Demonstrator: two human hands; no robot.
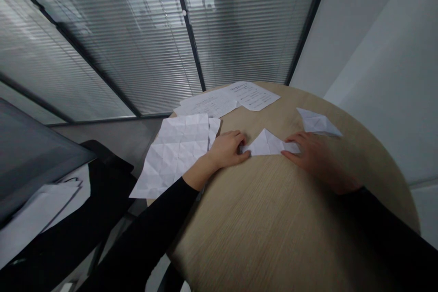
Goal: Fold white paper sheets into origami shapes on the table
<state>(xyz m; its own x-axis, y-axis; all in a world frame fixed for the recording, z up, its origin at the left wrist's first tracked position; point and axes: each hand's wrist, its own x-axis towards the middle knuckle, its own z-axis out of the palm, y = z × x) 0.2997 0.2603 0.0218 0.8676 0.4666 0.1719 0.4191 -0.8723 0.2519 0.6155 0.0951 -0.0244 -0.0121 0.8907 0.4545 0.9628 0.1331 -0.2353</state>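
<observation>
A folded sheet of white paper [266, 143] lies on the round wooden table [267, 200], its triangular peak pointing away from me and a narrow strip reaching out to each side. My left hand [228, 148] pinches the left end of that strip, thumb in front and curled fingers behind. At the right end my right hand [308, 151] grips the strip between thumb and fingers. Just beyond my right hand rests another folded paper piece [318, 122]. Under and beside my left forearm spread creased white sheets [178, 146].
Printed sheets [253, 96] lie at the table's far edge. To the left, a black chair [109, 191] carries a stack of papers [44, 205]. Glass panels with blinds [239, 32] stand behind the table, and a white wall [386, 77] rises at the right.
</observation>
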